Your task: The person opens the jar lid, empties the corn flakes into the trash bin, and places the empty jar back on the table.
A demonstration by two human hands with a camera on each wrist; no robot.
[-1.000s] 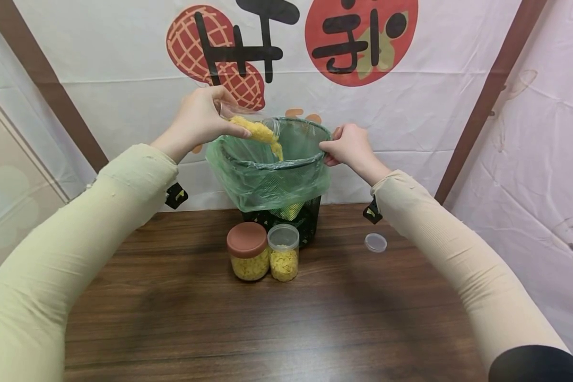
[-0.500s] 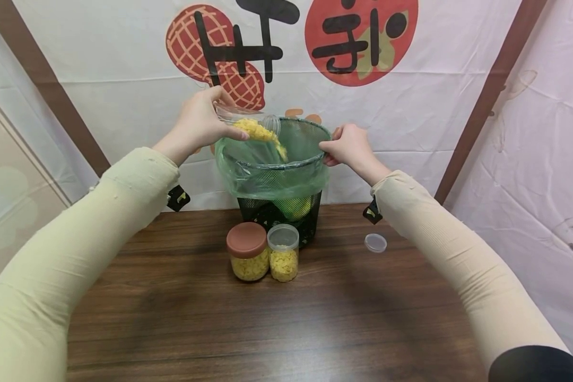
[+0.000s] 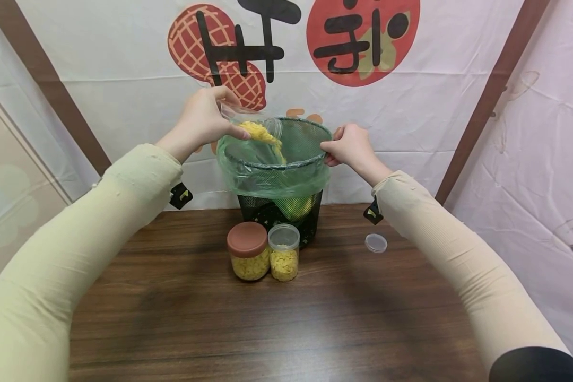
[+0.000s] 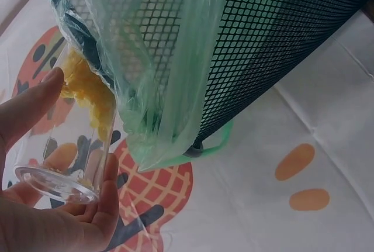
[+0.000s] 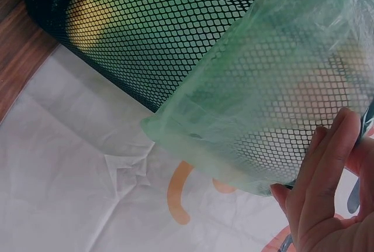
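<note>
My left hand grips a clear plastic jar, tilted with its mouth over the bin's left rim. Yellow flakes slide out of the jar's mouth into the bin. The black mesh trash can is lined with a green plastic bag, folded down over the rim. At the right side of that rim, my right hand pinches the rim and bag between thumb and fingers. Through the mesh, a yellow heap shows at the bin's bottom.
In front of the bin stand a jar with a reddish-brown lid and a clear-lidded jar, both holding yellow flakes. A loose clear lid lies to the right on the wooden table. A printed white cloth hangs behind.
Flakes in the tilted jar have dwindled as they pour into the bin. The bag's overhang on the left has settled closer to the bin. The right hand stays at the rim.
</note>
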